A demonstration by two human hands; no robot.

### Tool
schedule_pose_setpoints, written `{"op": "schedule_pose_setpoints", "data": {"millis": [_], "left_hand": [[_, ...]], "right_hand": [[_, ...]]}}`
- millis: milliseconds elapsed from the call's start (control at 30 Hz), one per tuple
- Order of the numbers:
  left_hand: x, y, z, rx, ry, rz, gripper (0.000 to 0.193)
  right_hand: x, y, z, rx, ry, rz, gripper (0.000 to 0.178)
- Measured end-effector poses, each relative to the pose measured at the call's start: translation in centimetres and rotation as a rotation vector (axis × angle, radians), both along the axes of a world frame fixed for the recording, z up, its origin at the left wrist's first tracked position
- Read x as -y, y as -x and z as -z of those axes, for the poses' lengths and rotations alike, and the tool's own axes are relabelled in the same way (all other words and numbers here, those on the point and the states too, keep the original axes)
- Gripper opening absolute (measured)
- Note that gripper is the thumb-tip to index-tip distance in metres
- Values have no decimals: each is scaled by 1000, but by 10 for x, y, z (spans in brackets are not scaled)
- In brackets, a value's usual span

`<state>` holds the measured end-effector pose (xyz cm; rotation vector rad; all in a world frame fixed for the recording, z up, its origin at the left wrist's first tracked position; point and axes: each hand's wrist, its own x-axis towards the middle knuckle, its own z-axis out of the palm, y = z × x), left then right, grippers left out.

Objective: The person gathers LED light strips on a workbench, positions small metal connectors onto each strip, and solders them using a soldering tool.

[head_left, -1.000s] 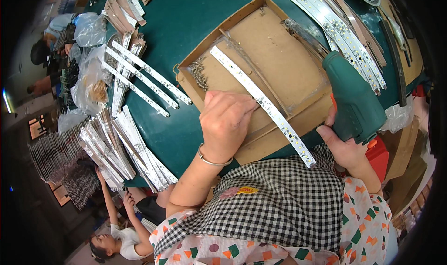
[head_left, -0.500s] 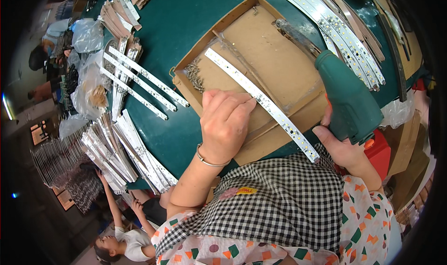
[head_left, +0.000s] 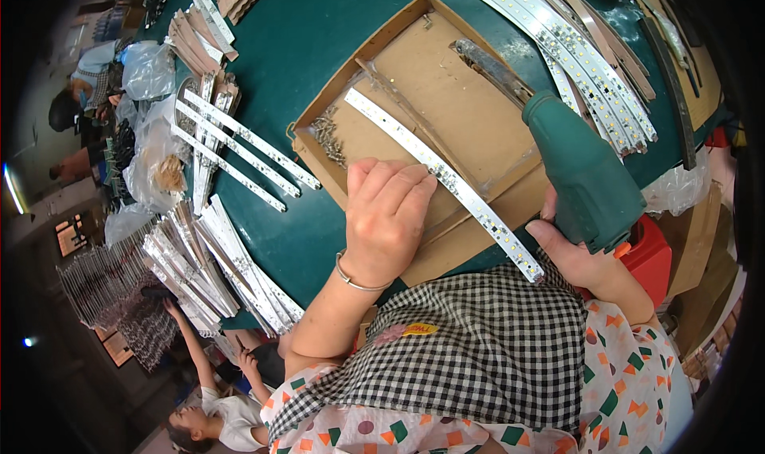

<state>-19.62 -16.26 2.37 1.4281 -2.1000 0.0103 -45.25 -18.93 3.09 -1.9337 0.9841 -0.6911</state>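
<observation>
Over a green table (co-workers beyond), the left grip pinches a white strip; the right grip clasps a tool.

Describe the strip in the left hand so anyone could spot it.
On the green table, find the shallow cardboard box. Slanting across it is a gently curved white strip dotted with small yellowish squares, held by the left hand. Unlike the bunched strips to the left and right, it is alone over the box.
</observation>
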Motion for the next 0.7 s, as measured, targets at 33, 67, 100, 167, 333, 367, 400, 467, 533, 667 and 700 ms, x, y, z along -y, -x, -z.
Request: {"op": "schedule_pose_setpoints", "data": {"millis": [33,67,100,167,333,367,400,467,533,667,700], "left_hand": [[0,0,0,4,4,-1,21],[0,0,0,9,8,-3,22],[0,0,0,7,8,-3,22],[1,1,-1,-25,-6,-32,22],[-1,5,-1,-164,-45,-162,20],[-1,4,-1,-189,-66,-176,19],[-1,3,0,-189,-65,-178,19],[-1,2,3,-218,-42,-147,18],[-1,2,3,-213,-43,-150,19],[-1,2,2,-135,-25,-138,18],[0,3,2,-134,-25,-137,18]], "right_hand": [[1,0,-1,-55,61,-20,21],[0,-1,-1,-55,60,-20,21],[0,-1,-1,-9,16,1,21],[-2,-1,0,35,-29,21,21],[0,0,-1,-3,43,-11,21],[0,1,0,-2,43,-14,21],[-2,1,1,22,-16,13,22],[-2,1,1,47,-74,37,23],[-1,2,0,12,-60,30,24],[-2,2,0,21,-72,31,24],[-1,1,0,30,-70,30,24]]}}
